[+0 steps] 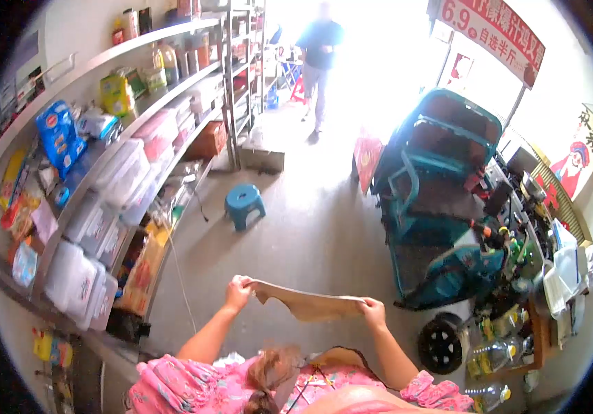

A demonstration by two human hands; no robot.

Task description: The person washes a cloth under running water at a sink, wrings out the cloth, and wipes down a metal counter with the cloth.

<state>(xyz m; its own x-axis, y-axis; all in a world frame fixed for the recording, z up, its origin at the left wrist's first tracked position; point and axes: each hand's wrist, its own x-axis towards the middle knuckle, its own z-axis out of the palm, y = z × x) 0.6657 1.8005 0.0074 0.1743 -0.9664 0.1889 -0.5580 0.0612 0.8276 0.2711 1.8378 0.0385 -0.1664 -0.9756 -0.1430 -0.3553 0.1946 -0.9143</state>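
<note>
A strip of tan-brown cloth (314,306) is stretched in the air between my two hands, sagging in the middle. My left hand (239,292) grips its left end with closed fingers. At the right end, my right hand (372,312) pinches the cloth's corner. Both arms reach forward from pink floral sleeves. Close to my chest lies a brown piece with a dark edge (341,357); whether it joins the cloth cannot be seen.
Shelves with plastic bins (79,283) and packages line the left. A blue stool (245,205) stands on the grey floor. To the right are a teal tricycle (441,200), a black wheel (441,343) and oil bottles (493,356). Another person (319,62) is in the bright doorway.
</note>
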